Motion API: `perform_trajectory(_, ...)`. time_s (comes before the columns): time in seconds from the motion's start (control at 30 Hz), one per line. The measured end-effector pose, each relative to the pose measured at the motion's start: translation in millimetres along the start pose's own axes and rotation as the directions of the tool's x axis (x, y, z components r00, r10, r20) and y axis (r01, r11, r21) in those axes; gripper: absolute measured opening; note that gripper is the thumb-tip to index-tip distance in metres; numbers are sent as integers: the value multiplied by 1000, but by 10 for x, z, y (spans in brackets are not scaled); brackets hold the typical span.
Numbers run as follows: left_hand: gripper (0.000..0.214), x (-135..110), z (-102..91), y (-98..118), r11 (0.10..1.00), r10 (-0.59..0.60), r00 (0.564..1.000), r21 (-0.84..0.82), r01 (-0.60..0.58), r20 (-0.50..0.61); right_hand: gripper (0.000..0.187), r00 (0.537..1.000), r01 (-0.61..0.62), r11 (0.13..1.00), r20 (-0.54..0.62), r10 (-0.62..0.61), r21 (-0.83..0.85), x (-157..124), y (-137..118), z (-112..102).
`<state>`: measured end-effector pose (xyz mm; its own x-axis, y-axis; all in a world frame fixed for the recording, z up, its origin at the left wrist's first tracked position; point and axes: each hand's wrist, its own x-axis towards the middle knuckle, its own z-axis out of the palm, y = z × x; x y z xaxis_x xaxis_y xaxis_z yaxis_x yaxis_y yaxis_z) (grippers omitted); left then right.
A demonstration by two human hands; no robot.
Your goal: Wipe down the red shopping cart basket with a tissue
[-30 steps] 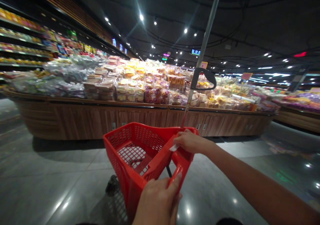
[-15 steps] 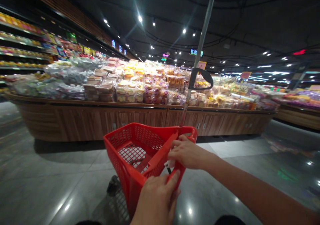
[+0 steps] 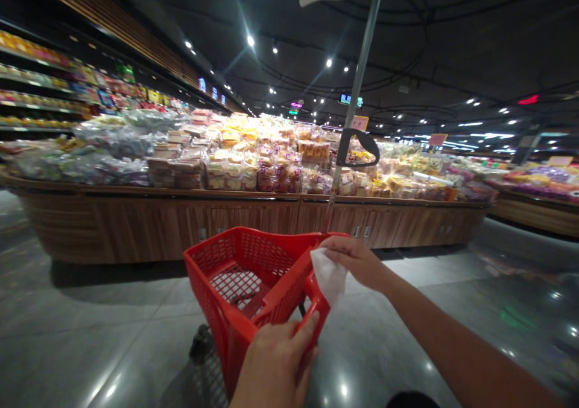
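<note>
Head view, item: one white tissue (image 3: 329,277), by its look thin, light and limp, best taken by a corner, hanging from the pinched fingers of the right hand (image 3: 355,262) just above the basket's near rim. Left hand (image 3: 274,366) curled closed around the red handle (image 3: 315,299) of a red plastic mesh shopping-cart basket (image 3: 235,287). Surroundings: polished grey tile floor (image 3: 90,317); wood-panelled display tabletop (image 3: 158,230) stacked with bagged baked goods (image 3: 235,166); dark ceiling with spotlights (image 3: 434,34).
</note>
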<state>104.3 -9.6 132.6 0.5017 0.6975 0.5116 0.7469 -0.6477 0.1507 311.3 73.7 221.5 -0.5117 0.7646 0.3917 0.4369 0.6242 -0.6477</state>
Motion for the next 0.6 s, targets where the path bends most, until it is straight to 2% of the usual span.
perform_trajectory(0.03,48,-9,9,-12,1000,1,1000,1,-1,-4,23,998,-55,997,-35,57,60,5,57,-39)
perform_trajectory(0.1,47,-26,30,-35,1000,3,1000,4,-3,-14,20,993,-96,995,-66,97,11,15,190,-67)
perform_trajectory(0.17,46,-38,44,-52,1000,6,1000,9,-6,-15,18,988,-72,977,-149,42,-202,13,318,-25)
perform_trajectory(0.23,46,-40,44,-58,1000,6,1000,19,-5,-18,21,962,-66,891,-267,-63,-450,-11,396,56)
perform_trajectory(0.33,46,-28,13,-53,1000,6,1000,24,-5,-27,21,926,-103,770,-344,-157,-629,-106,359,176)
perform_trajectory(0.4,46,-20,-13,-54,999,19,999,26,-19,-29,26,946,-56,771,-280,-161,-634,-200,263,234)
perform_trajectory(0.5,47,-21,-40,-78,998,55,998,38,-54,-32,33,987,85,797,-58,-149,-598,-327,173,277)
perform_trajectory(0.57,48,-31,-54,-108,996,81,996,40,-79,-41,41,994,99,790,28,-104,-605,-371,217,268)
perform_trajectory(0.6,47,-39,-62,-125,995,94,994,40,-92,-51,43,997,73,785,30,-69,-615,-381,264,254)
